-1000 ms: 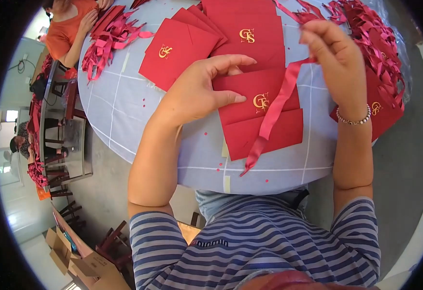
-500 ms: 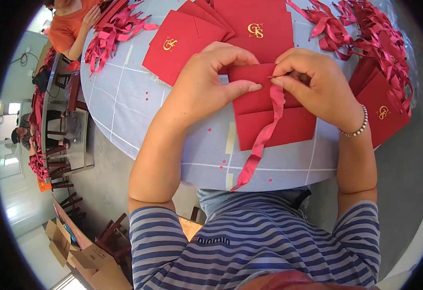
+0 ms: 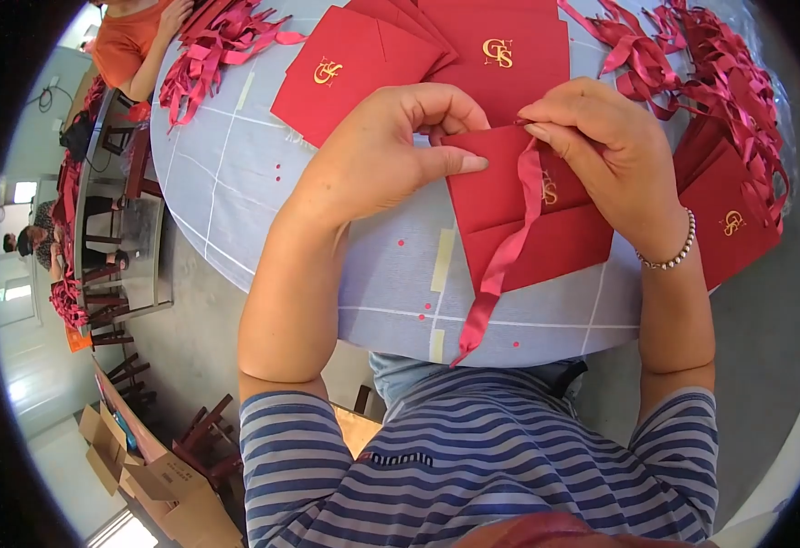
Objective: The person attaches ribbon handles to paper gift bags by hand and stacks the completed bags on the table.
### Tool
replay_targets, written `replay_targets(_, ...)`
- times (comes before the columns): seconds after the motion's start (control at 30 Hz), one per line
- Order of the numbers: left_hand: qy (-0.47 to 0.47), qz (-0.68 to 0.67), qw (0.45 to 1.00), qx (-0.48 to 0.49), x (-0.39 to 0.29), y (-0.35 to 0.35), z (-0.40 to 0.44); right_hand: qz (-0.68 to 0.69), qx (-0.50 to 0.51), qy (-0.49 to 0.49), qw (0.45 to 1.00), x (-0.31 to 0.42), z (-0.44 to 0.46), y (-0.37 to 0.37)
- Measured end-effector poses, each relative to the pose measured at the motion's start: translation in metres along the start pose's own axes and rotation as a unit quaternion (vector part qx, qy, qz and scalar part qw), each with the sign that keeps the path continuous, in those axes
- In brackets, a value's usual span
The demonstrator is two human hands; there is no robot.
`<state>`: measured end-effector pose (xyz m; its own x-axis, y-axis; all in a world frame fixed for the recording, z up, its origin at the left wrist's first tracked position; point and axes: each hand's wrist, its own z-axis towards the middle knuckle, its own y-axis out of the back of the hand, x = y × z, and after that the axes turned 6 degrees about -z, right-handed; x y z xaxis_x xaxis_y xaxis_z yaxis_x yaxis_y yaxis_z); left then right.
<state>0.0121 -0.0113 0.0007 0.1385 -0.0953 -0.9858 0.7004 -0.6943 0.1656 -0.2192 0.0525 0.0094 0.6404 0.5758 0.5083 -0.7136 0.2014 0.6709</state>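
A red paper envelope [image 3: 546, 251] with a gold monogram lies tilted on the table in front of me. My left hand [image 3: 391, 151] pinches its upper left corner, thumb on the front and fingers behind. At its top edge, the thumb and forefinger of my right hand [image 3: 610, 146] are closed on the end of a pinkish-red ribbon [image 3: 512, 247]. The ribbon hangs down across the envelope's front, and its lower tip rests on the cloth. The fingertips hide whether the ribbon passes through the paper. My right palm partly covers the monogram.
More red envelopes [image 3: 354, 64] lie fanned out beyond my hands. Ribbon piles sit at the far left [image 3: 212, 64] and right [image 3: 729, 68], with envelopes [image 3: 729, 215] under the right one. A person in an orange top [image 3: 130, 46] works at the far left table edge.
The envelope has turned slightly and shifted right, showing part of its monogram. My right hand has risen a little with the ribbon end, and the ribbon's tail has moved right.
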Motion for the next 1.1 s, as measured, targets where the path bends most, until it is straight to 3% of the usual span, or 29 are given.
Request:
replay_targets(0.17, 0.004, 0.0, 1.0, -0.006, 0.003, 0.001, 0.002, -0.026, -0.032, 0.019, 0.999, 0.005, -0.001, -0.002)
replay_targets(0.37, 0.002, -0.012, 1.0, -0.023, 0.005, 0.002, 0.002, -0.001, 0.022, -0.05, 0.998, 0.008, -0.005, -0.011)
replay_targets(0.77, -0.026, 0.023, 0.999, -0.042, 0.004, -0.008, 0.001, -0.024, 0.014, -0.021, 0.999, 0.005, -0.006, -0.022)
replay_targets(1.1, -0.028, 0.105, 0.992, -0.067, 0.0, -0.016, 0.002, -0.163, -0.016, 0.05, 0.985, 0.012, -0.01, -0.037)
